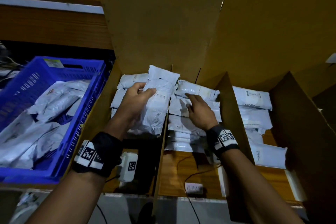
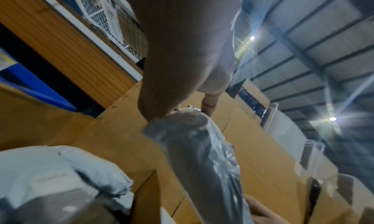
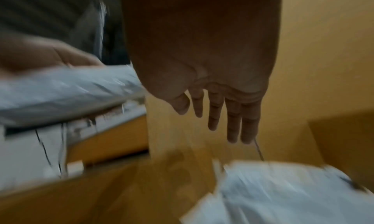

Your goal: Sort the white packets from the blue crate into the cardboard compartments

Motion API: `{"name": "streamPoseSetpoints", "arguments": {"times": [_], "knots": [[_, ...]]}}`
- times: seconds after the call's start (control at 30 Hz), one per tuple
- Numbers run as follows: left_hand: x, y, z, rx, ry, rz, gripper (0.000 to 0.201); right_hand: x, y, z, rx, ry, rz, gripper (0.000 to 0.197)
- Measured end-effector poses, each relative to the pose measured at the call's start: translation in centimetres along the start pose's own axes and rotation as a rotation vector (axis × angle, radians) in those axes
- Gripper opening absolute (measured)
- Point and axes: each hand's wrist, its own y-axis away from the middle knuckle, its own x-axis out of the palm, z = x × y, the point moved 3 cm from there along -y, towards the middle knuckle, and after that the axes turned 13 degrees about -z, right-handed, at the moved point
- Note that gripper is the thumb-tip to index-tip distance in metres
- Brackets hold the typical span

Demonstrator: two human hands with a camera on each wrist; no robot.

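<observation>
My left hand (image 1: 140,94) grips a white packet (image 1: 157,100) above the left cardboard compartment (image 1: 101,107), thumb on its top face. The same packet (image 2: 204,160) hangs lengthwise from the hand in the left wrist view. My right hand (image 1: 195,104) hovers over the stacked packets (image 1: 196,89) in the middle compartment, fingers straight (image 3: 232,123) and holding nothing. In the blue crate (image 1: 76,125) on the left lie several more white packets (image 1: 52,103). Beneath the held packet, other packets (image 1: 127,81) fill the back of the left compartment.
The right compartment holds a stack of packets (image 1: 254,107). Cardboard dividers (image 1: 161,143) stand between the compartments, and a tall cardboard wall (image 1: 163,23) rises behind them. A white device and cables (image 1: 127,167) lie on the wooden surface in front.
</observation>
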Motion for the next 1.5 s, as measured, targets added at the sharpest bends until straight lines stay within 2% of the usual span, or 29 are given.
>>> {"name": "streamPoseSetpoints", "arguments": {"times": [0.07,0.2,0.33,0.43,0.57,0.63,0.77,0.97,1.13,1.27,1.33,1.43,1.5], "knots": [[0.1,1.9,-1.8,0.035,0.008,0.024,0.010,-3.1,1.5,2.0,-0.011,-0.139,-0.127,0.044],[1.3,6.9,-4.3,0.066,0.090,0.098,0.031,-10.3,6.0,6.2,0.027,-0.420,-0.278,0.034],[3.2,13.4,-5.0,0.093,0.146,0.173,0.027,-16.1,13.1,7.5,0.011,-0.573,-0.407,0.032],[5.1,17.8,-3.7,0.080,0.146,0.204,0.030,-19.0,18.7,7.0,0.020,-0.646,-0.417,0.042],[8.0,23.4,-1.7,0.069,0.140,0.283,0.024,-21.5,24.8,5.1,0.011,-0.638,-0.418,0.078],[9.4,25.7,-1.1,0.055,0.174,0.324,0.023,-22.9,27.1,3.8,0.043,-0.630,-0.416,0.082],[11.8,29.1,-1.1,0.047,0.174,0.416,0.038,-25.8,30.7,1.3,0.117,-0.688,-0.382,0.081],[14.5,31.1,-1.9,0.138,0.094,0.488,0.037,-28.4,33.0,-0.6,0.123,-0.736,-0.326,0.077],[16.3,30.4,-2.9,0.159,0.112,0.538,0.033,-29.6,32.7,-1.5,0.121,-0.710,-0.362,0.078],[17.8,28.9,-3.0,0.161,0.147,0.565,0.032,-29.9,31.4,-1.9,0.111,-0.540,-0.433,0.081],[18.7,27.9,-2.6,0.152,0.162,0.556,0.031,-29.5,30.6,-2.3,0.108,-0.425,-0.478,0.089],[20.1,26.8,-1.3,0.103,0.175,0.547,0.031,-28.3,29.9,-2.8,0.121,-0.250,-0.463,0.108],[21.1,26.4,-0.7,0.081,0.170,0.580,0.030,-27.5,29.4,-3.2,0.131,-0.186,-0.452,0.111]]}}
